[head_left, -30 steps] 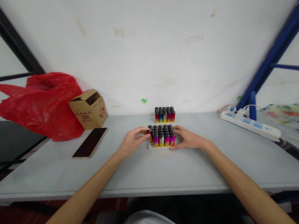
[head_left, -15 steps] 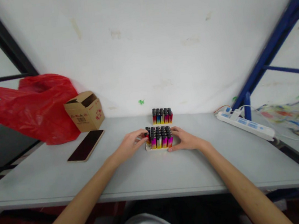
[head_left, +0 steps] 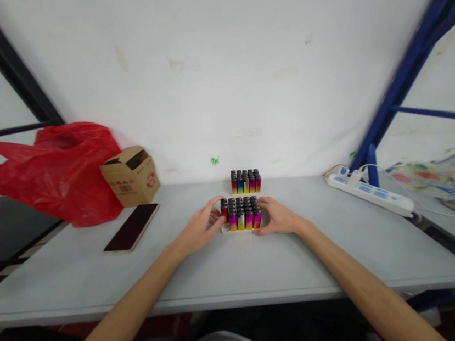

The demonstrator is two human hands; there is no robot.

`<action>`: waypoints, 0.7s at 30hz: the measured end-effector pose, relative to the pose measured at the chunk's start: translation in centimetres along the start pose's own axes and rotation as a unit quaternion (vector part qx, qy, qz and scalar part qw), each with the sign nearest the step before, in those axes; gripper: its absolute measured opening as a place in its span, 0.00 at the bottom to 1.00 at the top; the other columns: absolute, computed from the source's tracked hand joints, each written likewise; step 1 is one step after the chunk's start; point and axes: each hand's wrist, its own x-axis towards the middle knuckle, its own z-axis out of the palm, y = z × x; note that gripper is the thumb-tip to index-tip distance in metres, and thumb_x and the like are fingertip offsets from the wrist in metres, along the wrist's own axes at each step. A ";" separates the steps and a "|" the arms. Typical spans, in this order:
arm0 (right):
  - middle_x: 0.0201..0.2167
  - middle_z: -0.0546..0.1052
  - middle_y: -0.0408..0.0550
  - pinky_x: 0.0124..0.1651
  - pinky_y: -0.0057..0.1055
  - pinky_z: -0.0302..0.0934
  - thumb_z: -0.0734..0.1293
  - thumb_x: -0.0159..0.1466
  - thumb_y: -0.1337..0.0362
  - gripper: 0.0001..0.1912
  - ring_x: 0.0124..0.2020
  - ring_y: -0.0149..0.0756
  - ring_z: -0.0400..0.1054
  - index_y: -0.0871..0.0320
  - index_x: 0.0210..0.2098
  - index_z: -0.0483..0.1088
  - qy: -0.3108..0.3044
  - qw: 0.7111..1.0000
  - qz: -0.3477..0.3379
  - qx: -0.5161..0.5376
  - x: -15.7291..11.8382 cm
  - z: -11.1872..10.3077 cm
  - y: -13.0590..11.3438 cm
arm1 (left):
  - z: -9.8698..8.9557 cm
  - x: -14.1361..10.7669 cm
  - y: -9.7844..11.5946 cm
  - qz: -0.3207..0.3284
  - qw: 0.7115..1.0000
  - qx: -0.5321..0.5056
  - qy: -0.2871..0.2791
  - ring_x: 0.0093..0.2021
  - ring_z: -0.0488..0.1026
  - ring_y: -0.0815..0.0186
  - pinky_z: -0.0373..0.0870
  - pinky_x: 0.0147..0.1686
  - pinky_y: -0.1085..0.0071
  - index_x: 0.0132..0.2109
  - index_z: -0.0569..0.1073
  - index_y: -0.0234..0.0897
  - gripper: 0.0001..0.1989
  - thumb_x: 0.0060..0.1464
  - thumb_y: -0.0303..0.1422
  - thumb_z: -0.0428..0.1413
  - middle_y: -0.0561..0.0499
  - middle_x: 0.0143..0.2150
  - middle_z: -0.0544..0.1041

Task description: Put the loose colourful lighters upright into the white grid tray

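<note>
A block of lighters [head_left: 244,215] with black tops and pink, yellow and red bodies stands upright in rows in a shallow white tray [head_left: 239,231]. My left hand [head_left: 200,230] is at the tray's left end, its thumb and index finger closed around a red lighter [head_left: 224,213] in the left column. In front of that lighter a bit of tray floor shows. Against the right side of the block, my right hand [head_left: 279,217] curls with thumb at the front corner and fingers toward the back, steadying the tray. Some of its fingertips are hidden behind the lighters.
Behind stands a second block of lighters [head_left: 246,181] near the wall. At left are a phone [head_left: 132,228], an opened cardboard box [head_left: 131,178] and a red plastic bag [head_left: 63,179]. A white power strip [head_left: 371,193] with cables lies at right by a blue frame [head_left: 398,75].
The red lighter in my left hand has gone lower and back into the left column. My right hand keeps its place at the block's right side. The camera view has shifted slightly.
</note>
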 end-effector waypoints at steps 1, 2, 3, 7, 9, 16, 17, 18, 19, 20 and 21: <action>0.52 0.75 0.58 0.63 0.49 0.62 0.79 0.52 0.53 0.33 0.55 0.54 0.68 0.61 0.52 0.74 0.004 1.000 0.002 -0.006 0.1 0.0 0.1 | 0.0 0.0 -0.1 -0.002 1.000 0.001 0.000 0.41 0.76 0.61 0.71 0.47 0.63 0.70 0.58 0.40 0.28 0.67 0.42 0.50 0.46 0.45 0.79; 0.51 0.75 0.58 0.62 0.49 0.63 0.79 0.52 0.53 0.31 0.54 0.55 0.68 0.61 0.52 0.74 0.007 1.000 0.006 -0.012 0.1 0.0 0.4 | 0.0 0.0 -0.2 -0.004 1.000 0.004 0.002 0.41 0.76 0.61 0.71 0.47 0.63 0.70 0.57 0.40 0.28 0.67 0.42 0.50 0.46 0.45 0.78; 0.51 0.75 0.59 0.61 0.50 0.63 0.78 0.53 0.52 0.31 0.53 0.55 0.68 0.61 0.51 0.74 0.011 1.000 0.012 -0.019 0.2 0.0 0.8 | 0.0 0.0 -0.3 -0.005 1.000 0.009 0.006 0.40 0.76 0.61 0.71 0.47 0.63 0.70 0.57 0.40 0.28 0.67 0.41 0.50 0.46 0.45 0.78; 0.50 0.74 0.61 0.60 0.49 0.63 0.75 0.57 0.50 0.31 0.53 0.55 0.68 0.64 0.52 0.73 0.043 0.997 0.052 -0.046 0.4 0.2 2.8 | 0.1 0.2 -0.8 -0.007 1.000 0.021 0.016 0.41 0.76 0.61 0.71 0.47 0.63 0.70 0.57 0.39 0.29 0.67 0.41 0.50 0.47 0.45 0.77; 0.52 0.74 0.62 0.60 0.48 0.63 0.75 0.58 0.49 0.33 0.55 0.54 0.67 0.65 0.54 0.72 0.059 0.994 0.076 -0.058 0.6 0.4 3.8 | 0.2 0.2 -1.1 -0.008 1.000 0.026 0.012 0.43 0.75 0.60 0.71 0.49 0.62 0.70 0.56 0.39 0.28 0.67 0.40 0.49 0.47 0.45 0.76; 0.53 0.73 0.62 0.62 0.46 0.62 0.75 0.57 0.52 0.33 0.56 0.53 0.67 0.64 0.57 0.70 0.087 0.988 0.099 -0.084 1.1 1.3 5.2 | 1.4 0.7 -2.6 -0.013 0.999 0.044 0.000 0.49 0.74 0.57 0.68 0.56 0.57 0.69 0.61 0.38 0.28 0.66 0.42 0.49 0.44 0.49 0.76; 0.53 0.73 0.61 0.62 0.45 0.62 0.75 0.58 0.52 0.33 0.56 0.52 0.68 0.64 0.57 0.70 0.093 0.987 0.101 -0.082 1.1 1.4 5.2 | 1.6 1.1 -2.7 -0.023 0.999 0.041 0.001 0.49 0.74 0.56 0.68 0.56 0.57 0.68 0.62 0.37 0.29 0.66 0.44 0.49 0.42 0.50 0.76; 0.53 0.74 0.61 0.62 0.45 0.62 0.75 0.58 0.51 0.33 0.56 0.52 0.68 0.63 0.57 0.70 0.101 0.986 0.104 -0.080 1.1 1.4 5.3 | 1.7 1.7 -2.8 -0.033 0.999 0.039 0.000 0.51 0.74 0.55 0.68 0.57 0.56 0.68 0.63 0.36 0.30 0.65 0.47 0.49 0.41 0.52 0.76; 0.52 0.74 0.61 0.62 0.45 0.62 0.75 0.58 0.51 0.33 0.55 0.52 0.68 0.64 0.56 0.70 0.109 0.985 0.109 -0.079 1.1 1.5 5.4 | 1.8 2.3 -2.8 -0.041 0.998 0.042 -0.001 0.52 0.74 0.53 0.68 0.57 0.55 0.68 0.63 0.35 0.32 0.64 0.50 0.50 0.40 0.54 0.76; 0.52 0.74 0.61 0.62 0.45 0.62 0.74 0.58 0.50 0.33 0.55 0.52 0.68 0.64 0.56 0.70 0.117 0.983 0.114 -0.077 1.1 1.6 5.5 | 1.9 3.1 -2.8 -0.044 0.998 0.051 -0.003 0.54 0.73 0.51 0.68 0.58 0.54 0.68 0.63 0.35 0.35 0.62 0.53 0.51 0.38 0.56 0.75; 0.51 0.74 0.61 0.62 0.45 0.62 0.74 0.58 0.50 0.33 0.55 0.52 0.68 0.65 0.56 0.70 0.124 0.982 0.117 -0.077 1.0 1.7 5.6 | 2.1 4.0 -2.6 -0.042 0.997 0.067 -0.006 0.56 0.72 0.49 0.67 0.58 0.54 0.68 0.63 0.34 0.38 0.60 0.55 0.53 0.37 0.58 0.74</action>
